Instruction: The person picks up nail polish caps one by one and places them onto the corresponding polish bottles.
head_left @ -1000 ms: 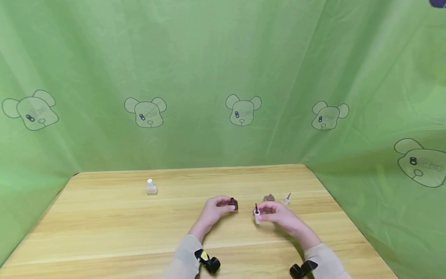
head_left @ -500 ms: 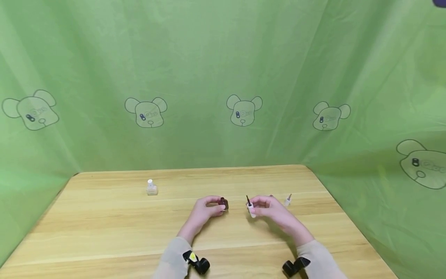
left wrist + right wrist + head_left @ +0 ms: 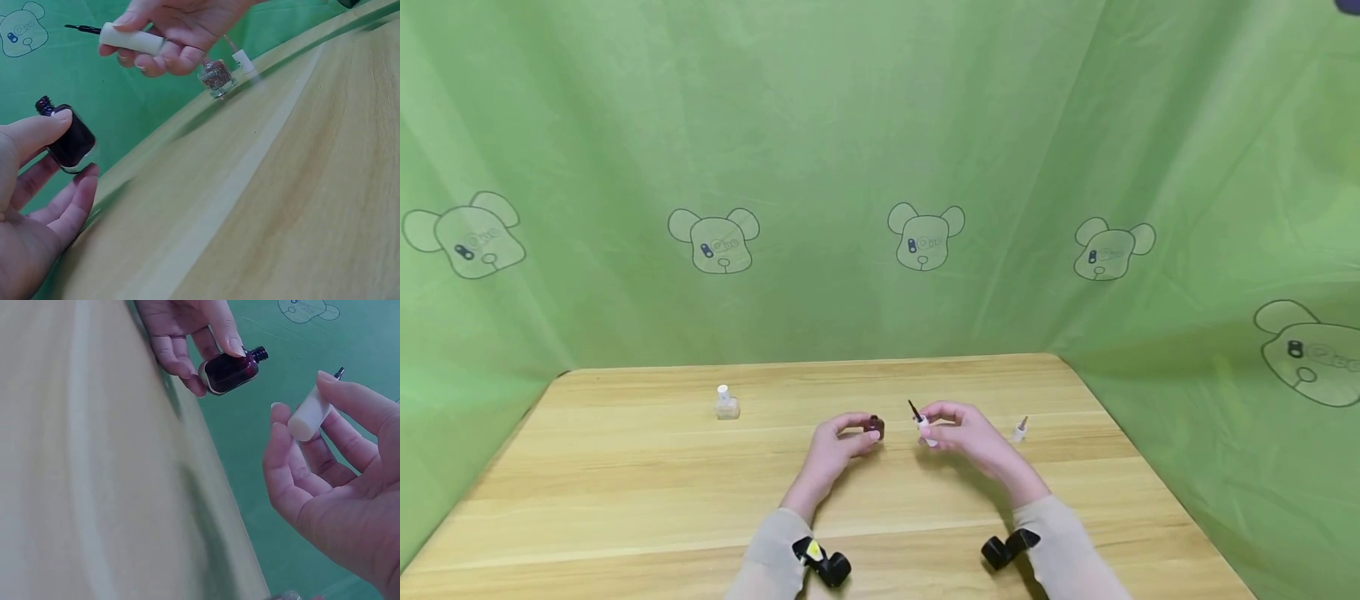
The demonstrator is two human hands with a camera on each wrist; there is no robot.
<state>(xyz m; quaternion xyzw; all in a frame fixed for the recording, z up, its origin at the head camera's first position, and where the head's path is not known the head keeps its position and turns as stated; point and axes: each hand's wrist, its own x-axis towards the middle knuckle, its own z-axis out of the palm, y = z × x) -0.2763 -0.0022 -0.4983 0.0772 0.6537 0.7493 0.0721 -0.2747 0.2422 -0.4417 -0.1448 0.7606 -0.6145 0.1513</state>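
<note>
My left hand pinches a small dark red nail polish bottle between thumb and fingers. The bottle's black threaded neck is uncapped in both wrist views. Across a short gap, my right hand holds a white nail polish cap by its sides. From that cap a dark brush sticks out, tilted up and to the left in the head view. Cap and bottle are apart. Beyond the right hand, in the left wrist view, stands an open glittery pinkish nail polish bottle; the right hand hides it in the head view.
A second white cap stands on the wooden table at the right, its brush pointing up. Far left is a clear nail polish bottle with a white cap on. A green curtain closes off the back and sides.
Both hands have moved left and a little farther from me, with the dark bottle and the white cap. The brush has tilted more to the left. The glittery bottle has become hidden in the head view.
</note>
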